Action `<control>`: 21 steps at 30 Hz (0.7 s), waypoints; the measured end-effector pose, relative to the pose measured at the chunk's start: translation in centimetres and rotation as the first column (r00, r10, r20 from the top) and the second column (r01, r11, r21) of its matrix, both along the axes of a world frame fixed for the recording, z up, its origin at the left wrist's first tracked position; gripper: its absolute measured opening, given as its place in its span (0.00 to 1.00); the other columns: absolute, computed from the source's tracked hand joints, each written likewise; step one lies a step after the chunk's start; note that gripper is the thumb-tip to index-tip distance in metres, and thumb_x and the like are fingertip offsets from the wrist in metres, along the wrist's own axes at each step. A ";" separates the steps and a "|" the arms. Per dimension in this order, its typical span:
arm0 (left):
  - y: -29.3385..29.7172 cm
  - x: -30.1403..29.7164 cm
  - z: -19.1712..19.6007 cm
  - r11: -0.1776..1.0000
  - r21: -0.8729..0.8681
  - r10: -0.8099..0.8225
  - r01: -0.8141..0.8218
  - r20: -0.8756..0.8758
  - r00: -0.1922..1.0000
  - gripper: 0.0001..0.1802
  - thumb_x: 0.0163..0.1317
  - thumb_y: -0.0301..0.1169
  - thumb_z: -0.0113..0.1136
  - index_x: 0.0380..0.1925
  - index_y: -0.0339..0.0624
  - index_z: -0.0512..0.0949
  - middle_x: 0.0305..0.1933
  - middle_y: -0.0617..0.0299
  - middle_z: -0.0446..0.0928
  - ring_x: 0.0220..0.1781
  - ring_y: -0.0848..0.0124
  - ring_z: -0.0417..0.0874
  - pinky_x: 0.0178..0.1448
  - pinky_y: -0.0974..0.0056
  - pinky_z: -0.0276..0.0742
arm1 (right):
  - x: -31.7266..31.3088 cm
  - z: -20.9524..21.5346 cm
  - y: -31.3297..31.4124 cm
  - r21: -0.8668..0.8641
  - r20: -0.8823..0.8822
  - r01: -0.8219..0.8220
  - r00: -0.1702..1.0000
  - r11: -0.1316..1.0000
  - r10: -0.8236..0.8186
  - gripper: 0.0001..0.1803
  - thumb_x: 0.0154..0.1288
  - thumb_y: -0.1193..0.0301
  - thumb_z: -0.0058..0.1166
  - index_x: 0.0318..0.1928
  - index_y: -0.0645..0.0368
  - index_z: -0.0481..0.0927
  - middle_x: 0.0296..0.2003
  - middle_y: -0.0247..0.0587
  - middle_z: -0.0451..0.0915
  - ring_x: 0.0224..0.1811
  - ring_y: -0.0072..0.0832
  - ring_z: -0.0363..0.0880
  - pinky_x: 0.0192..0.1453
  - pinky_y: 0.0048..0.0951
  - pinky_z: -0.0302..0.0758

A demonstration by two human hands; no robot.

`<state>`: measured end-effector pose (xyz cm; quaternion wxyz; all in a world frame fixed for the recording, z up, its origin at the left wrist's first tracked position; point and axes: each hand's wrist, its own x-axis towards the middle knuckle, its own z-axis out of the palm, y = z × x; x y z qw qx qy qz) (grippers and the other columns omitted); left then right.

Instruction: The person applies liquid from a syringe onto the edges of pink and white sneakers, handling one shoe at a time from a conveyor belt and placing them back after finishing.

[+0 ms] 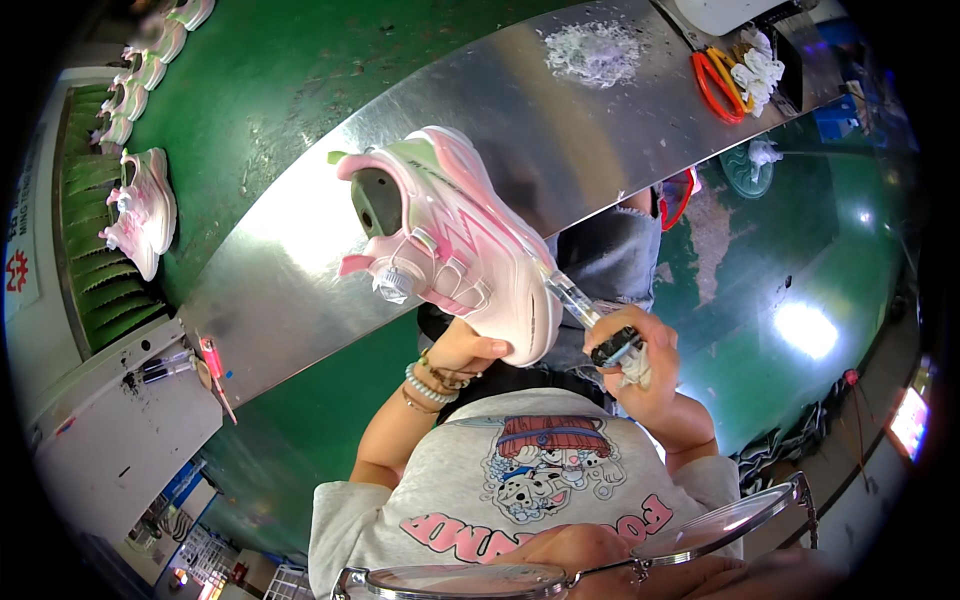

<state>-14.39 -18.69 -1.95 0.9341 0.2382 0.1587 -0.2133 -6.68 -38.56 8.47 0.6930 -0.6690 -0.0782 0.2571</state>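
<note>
Pink shoe (pixel 470 235) is held above the near edge of the metal table (pixel 440 90), toe gripped by the left hand (pixel 462 352); the right hand (pixel 640 365) clasps a clear tool (pixel 574 298) at the sole (pixel 542 312), which a slip could scratch.

The pink-and-white sneaker (pixel 490 262) looked smooth with a soft sheen, its round white ribbed dial (pixel 395 285) plastic. The slender transparent tool (pixel 574 298) looked glossy. The long silver metal table (pixel 520 150) shone; the green floor (pixel 745 335) was glossy, the grey printed T-shirt (pixel 440 450) matt cloth.
</note>
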 end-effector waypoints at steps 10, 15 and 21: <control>-5.3 6.4 -1.9 0.976 -0.216 0.037 -0.024 0.056 0.998 0.44 0.43 0.22 0.68 0.63 0.45 0.59 0.64 0.60 0.65 0.70 0.60 0.61 0.73 0.47 0.52 | -2.2 -0.1 -3.4 0.145 0.261 0.210 0.934 0.967 -0.242 0.27 0.68 0.61 0.29 0.28 0.72 0.75 0.22 0.51 0.78 0.15 0.32 0.73 0.19 0.29 0.70; -6.8 10.1 -1.2 0.937 -0.341 0.147 -0.076 0.187 0.971 0.42 0.46 0.19 0.65 0.64 0.48 0.60 0.66 0.65 0.64 0.71 0.66 0.59 0.76 0.48 0.46 | -2.5 -0.8 -3.0 0.227 0.213 0.222 0.939 0.948 -0.271 0.33 0.71 0.46 0.25 0.35 0.66 0.71 0.20 0.41 0.66 0.22 0.26 0.59 0.26 0.26 0.55; -7.9 12.4 0.9 0.897 -0.391 0.300 -0.204 0.201 0.933 0.34 0.51 0.19 0.62 0.60 0.44 0.64 0.62 0.60 0.67 0.69 0.65 0.63 0.75 0.52 0.53 | -1.8 -1.7 -2.0 0.092 0.511 0.377 0.777 0.922 -0.369 0.20 0.69 0.66 0.32 0.34 0.70 0.74 0.21 0.45 0.76 0.15 0.30 0.72 0.20 0.25 0.69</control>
